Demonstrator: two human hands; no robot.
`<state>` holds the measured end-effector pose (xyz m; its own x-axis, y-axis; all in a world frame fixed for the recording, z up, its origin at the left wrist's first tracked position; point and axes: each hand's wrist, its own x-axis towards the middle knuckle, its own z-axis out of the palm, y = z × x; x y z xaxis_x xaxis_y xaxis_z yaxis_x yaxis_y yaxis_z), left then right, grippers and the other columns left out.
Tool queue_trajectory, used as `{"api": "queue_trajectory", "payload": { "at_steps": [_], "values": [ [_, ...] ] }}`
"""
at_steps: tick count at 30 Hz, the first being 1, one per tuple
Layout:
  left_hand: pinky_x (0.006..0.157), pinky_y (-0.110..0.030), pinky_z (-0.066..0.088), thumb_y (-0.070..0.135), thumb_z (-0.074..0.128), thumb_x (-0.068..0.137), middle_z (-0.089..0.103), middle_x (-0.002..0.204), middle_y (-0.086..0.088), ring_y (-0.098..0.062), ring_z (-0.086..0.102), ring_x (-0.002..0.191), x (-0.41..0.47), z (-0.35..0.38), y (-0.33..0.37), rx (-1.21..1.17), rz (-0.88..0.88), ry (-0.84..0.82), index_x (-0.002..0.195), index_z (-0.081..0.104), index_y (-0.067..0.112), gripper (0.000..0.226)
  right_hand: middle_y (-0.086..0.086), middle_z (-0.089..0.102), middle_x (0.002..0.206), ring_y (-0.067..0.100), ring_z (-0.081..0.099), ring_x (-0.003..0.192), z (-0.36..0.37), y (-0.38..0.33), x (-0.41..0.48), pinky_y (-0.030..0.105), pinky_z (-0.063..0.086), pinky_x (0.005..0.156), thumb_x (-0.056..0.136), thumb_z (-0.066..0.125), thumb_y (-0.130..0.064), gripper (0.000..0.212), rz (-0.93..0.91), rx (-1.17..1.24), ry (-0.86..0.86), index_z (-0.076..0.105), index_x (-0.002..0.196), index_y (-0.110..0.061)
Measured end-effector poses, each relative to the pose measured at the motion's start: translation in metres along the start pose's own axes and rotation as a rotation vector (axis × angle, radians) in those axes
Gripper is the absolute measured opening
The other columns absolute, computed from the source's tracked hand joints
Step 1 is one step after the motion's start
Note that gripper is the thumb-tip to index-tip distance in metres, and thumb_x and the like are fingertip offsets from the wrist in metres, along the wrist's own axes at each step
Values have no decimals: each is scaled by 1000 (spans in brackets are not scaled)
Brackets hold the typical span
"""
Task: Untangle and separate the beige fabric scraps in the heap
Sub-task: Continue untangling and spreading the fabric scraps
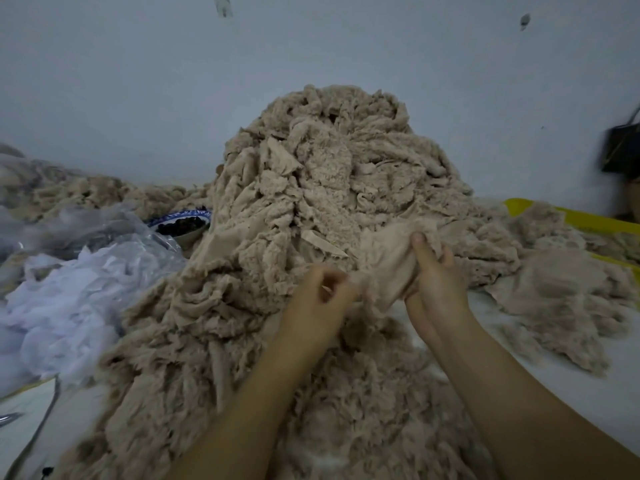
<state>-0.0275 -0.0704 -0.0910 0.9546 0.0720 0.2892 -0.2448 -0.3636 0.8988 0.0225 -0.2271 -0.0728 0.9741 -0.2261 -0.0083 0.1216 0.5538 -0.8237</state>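
A tall heap of tangled beige fabric scraps (325,174) rises in the middle and spreads toward me. In front of it I hold one smooth beige scrap (384,268) between both hands. My left hand (320,299) pinches the scrap's lower left edge with curled fingers. My right hand (438,275) grips its right side, thumb pointing up over the cloth. The scrap's upper edge still lies against the heap. A smaller pile of beige scraps (568,299) lies to the right on the white surface.
White fluffy scraps in clear plastic (72,289) lie at the left. A blue-and-white bowl with dark contents (183,225) sits behind them. Yellow sheet (595,221) at the right, a dark bag (621,150) on the wall. More beige scraps (86,194) at the far left.
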Motion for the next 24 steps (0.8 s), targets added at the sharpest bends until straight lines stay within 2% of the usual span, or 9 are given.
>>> {"api": "queue_trajectory", "payload": {
  "at_steps": [2, 4, 7, 10, 12, 13, 16, 20, 24],
  "values": [
    [56, -13, 38, 69, 60, 73, 56, 78, 13, 4, 53, 68, -3, 15, -6, 246, 94, -81, 75, 52, 33, 37, -8, 68, 109, 7, 70, 89, 6, 3, -5, 27, 60, 66, 96, 63, -31, 35, -13, -30, -37, 52, 129, -27],
    [58, -25, 41, 48, 65, 86, 60, 74, 5, 0, 54, 63, -2, 21, -9, 276, 95, -58, 76, 59, 23, 28, -11, 70, 110, 9, 71, 94, 8, 7, -9, 28, 60, 71, 92, 67, -33, 44, -10, -53, -102, 49, 132, -29],
    [46, -30, 48, 31, 62, 95, 67, 70, -9, -15, 60, 56, 4, 8, 0, -423, -245, 30, 80, 76, 14, 26, 2, 70, 122, 18, 70, 106, 3, 13, -11, 33, 58, 84, 80, 68, -45, 54, 18, -124, -307, 56, 127, -23],
    [57, -26, 58, 30, 59, 91, 74, 90, -9, -16, 72, 72, 9, -14, 6, -1161, -353, 38, 92, 78, 11, 28, -14, 74, 98, 3, 69, 90, -2, 20, -19, 17, 52, 73, 83, 60, -58, 38, -61, -517, -544, 66, 104, -27],
    [71, -31, 62, 31, 55, 92, 76, 98, -10, -20, 75, 87, 9, -22, 3, -1338, -359, 42, 93, 80, 7, 35, -20, 63, 69, -3, 57, 63, -3, 28, -22, 9, 42, 56, 93, 60, -49, 23, -144, -795, -636, 59, 82, -29],
    [77, -34, 62, 32, 51, 96, 76, 102, -10, -22, 75, 93, 10, -25, 2, -1354, -369, 50, 99, 79, 6, 38, -19, 54, 62, -3, 48, 56, -4, 32, -21, 11, 37, 53, 96, 60, -42, 27, -217, -932, -651, 51, 73, -31],
    [82, -37, 61, 34, 44, 101, 73, 116, -11, -22, 73, 102, 12, -31, 0, -1363, -380, 114, 122, 68, 8, 40, -15, 50, 64, -1, 45, 56, -5, 31, -15, 16, 35, 52, 96, 60, -30, 28, -381, -1131, -513, 43, 74, -35],
    [74, -31, 57, 39, 40, 106, 70, 119, -3, -17, 70, 102, 17, -35, -3, -1173, -396, 251, 126, 60, 19, 35, -7, 46, 83, 13, 42, 69, -10, 17, -6, 30, 34, 58, 88, 58, -7, 29, -567, -1065, -195, 42, 85, -30],
    [48, -23, 55, 35, 49, 104, 76, 80, -5, -14, 71, 59, 18, -29, -6, -943, -485, 322, 103, 65, 15, 25, 0, 39, 100, 17, 35, 88, -12, 14, -6, 26, 25, 71, 75, 57, 10, 35, -835, -1118, -34, 41, 88, -19]
  ]
}}
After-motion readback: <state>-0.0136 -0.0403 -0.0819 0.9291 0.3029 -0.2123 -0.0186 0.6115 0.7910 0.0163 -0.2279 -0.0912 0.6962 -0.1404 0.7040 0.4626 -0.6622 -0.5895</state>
